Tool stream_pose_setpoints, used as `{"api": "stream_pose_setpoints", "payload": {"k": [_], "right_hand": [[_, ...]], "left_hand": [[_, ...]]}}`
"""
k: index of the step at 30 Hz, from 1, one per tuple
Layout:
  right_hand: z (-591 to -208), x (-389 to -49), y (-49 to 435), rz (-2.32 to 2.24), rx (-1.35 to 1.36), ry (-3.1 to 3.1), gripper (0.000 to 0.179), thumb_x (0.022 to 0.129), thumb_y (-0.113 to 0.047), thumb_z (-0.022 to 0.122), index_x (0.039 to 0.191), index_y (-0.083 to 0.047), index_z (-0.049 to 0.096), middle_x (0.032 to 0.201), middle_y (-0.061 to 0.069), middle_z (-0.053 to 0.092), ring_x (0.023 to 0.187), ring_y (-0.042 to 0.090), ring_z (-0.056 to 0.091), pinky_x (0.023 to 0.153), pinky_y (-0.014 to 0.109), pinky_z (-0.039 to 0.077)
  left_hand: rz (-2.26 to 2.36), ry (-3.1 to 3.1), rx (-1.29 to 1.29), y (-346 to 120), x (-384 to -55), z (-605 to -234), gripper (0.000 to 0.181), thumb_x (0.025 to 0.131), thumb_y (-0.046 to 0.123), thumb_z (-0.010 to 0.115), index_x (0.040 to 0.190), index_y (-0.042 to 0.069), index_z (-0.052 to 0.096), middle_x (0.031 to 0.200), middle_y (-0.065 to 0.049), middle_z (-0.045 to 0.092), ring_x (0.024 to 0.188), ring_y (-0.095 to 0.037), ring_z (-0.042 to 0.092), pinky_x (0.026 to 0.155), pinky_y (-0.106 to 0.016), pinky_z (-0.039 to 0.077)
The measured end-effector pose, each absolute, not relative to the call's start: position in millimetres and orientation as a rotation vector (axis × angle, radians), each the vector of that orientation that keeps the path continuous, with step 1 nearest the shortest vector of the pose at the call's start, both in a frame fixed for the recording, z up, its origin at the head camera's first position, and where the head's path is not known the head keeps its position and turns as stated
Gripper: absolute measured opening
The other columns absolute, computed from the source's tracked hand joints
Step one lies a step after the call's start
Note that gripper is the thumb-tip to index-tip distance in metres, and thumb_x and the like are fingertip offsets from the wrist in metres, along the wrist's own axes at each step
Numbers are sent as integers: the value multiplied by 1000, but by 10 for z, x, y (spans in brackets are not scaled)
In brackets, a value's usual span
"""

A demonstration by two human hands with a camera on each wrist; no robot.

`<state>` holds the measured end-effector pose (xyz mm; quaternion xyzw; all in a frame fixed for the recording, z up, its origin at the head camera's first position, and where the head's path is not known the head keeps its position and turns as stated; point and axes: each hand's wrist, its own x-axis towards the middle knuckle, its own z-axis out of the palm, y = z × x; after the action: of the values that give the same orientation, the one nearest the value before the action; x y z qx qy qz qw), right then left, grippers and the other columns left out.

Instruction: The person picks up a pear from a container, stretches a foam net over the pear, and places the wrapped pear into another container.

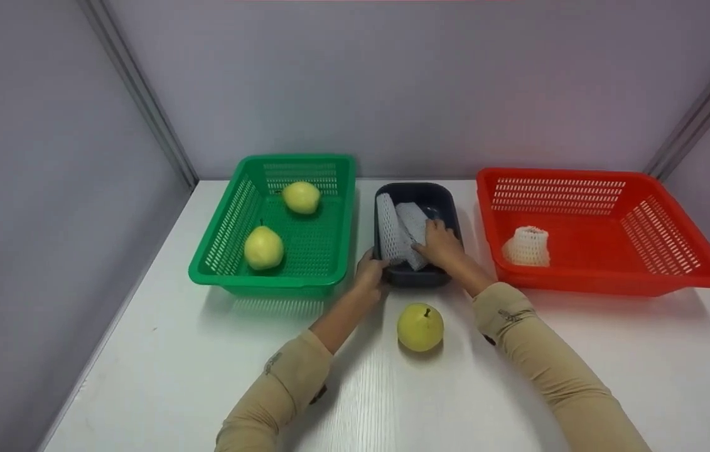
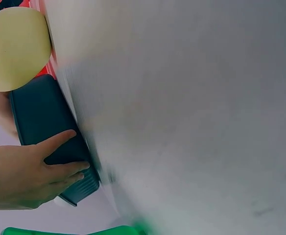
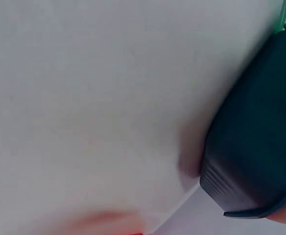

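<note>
"Status?"
"Your left hand (image 2: 33, 173) spreads against the dark tray (image 1: 417, 279); whether your right hand (image 1: 444, 246) pinches the foam net (image 1: 413, 220) inside, I can't tell"
"Risk?"
"Snagging mesh could drag the neighbouring net (image 1: 388, 229) along"

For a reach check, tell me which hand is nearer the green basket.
Left. The left hand touches the dark tray's left side, just right of the green basket; the right hand is over the tray's right part, farther away.
</note>
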<state>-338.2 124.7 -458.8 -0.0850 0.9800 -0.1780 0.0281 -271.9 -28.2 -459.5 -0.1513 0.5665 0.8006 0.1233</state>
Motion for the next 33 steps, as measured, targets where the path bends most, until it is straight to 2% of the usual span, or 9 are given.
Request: {"api": "stream_pose_setpoints", "payload": {"k": [3, 5, 11, 18, 22, 25, 30, 33], "right_hand": [[-4624, -3420, 1250, -508, -256, 3039, 65, 89, -24, 61, 134, 12, 29, 132, 32, 33, 112, 48, 41, 91, 54, 37], [-4659, -3425, 1253, -470, -268, 3073, 57, 88, -18, 61, 129, 12, 35, 126, 32, 39, 106, 47, 46, 85, 54, 41], [-4722, -3429, 1280, -398, -393, 3281, 29, 79, 2, 59, 106, 12, 51, 97, 28, 55, 84, 43, 57, 70, 50, 48], [-4690, -3433, 1315, -553, -402, 3444, 10, 76, 9, 56, 86, 10, 56, 81, 26, 58, 73, 44, 59, 61, 51, 49], [-4636, -3425, 1356, -760, -367, 3442, 9, 76, 7, 56, 84, 9, 60, 78, 26, 60, 72, 43, 59, 62, 51, 47], [-4586, -3397, 1380, -872, -360, 3413, 14, 74, 6, 58, 87, 10, 63, 80, 26, 62, 74, 42, 59, 67, 51, 46], [-4485, -3296, 1412, -1064, -299, 3336, 21, 75, 4, 58, 94, 10, 65, 85, 24, 63, 78, 39, 59, 71, 49, 46], [-4434, -3238, 1425, -1184, -243, 3308, 23, 76, 4, 56, 96, 9, 65, 85, 21, 64, 76, 35, 59, 69, 46, 47]], "left_hand": [[2321, 1665, -447, -279, -2720, -4594, 48, 94, 2, 40, 141, 5, 31, 133, -17, 43, 122, -32, 39, 97, -45, 34], [2308, 1678, -454, -278, -2717, -4601, 47, 95, 3, 41, 141, 5, 32, 134, -16, 42, 123, -32, 37, 98, -46, 33], [2299, 1693, -466, -273, -2717, -4601, 48, 95, 4, 42, 141, 5, 32, 137, -14, 40, 125, -30, 35, 99, -44, 32], [2316, 1674, -478, -270, -2726, -4605, 50, 94, 3, 43, 142, 5, 30, 139, -15, 37, 127, -30, 33, 101, -44, 30], [2309, 1695, -478, -266, -2730, -4613, 49, 94, 2, 41, 142, 4, 30, 140, -16, 36, 128, -30, 32, 101, -43, 30], [2317, 1700, -482, -265, -2734, -4629, 50, 93, 1, 41, 142, 4, 31, 140, -16, 35, 128, -30, 31, 101, -43, 30], [2304, 1733, -456, -273, -2739, -4649, 50, 92, 1, 43, 141, 4, 32, 133, -14, 43, 122, -27, 39, 96, -39, 36], [2276, 1759, -436, -281, -2733, -4637, 50, 93, 2, 43, 142, 5, 29, 132, -14, 43, 121, -26, 40, 95, -38, 36]]}}
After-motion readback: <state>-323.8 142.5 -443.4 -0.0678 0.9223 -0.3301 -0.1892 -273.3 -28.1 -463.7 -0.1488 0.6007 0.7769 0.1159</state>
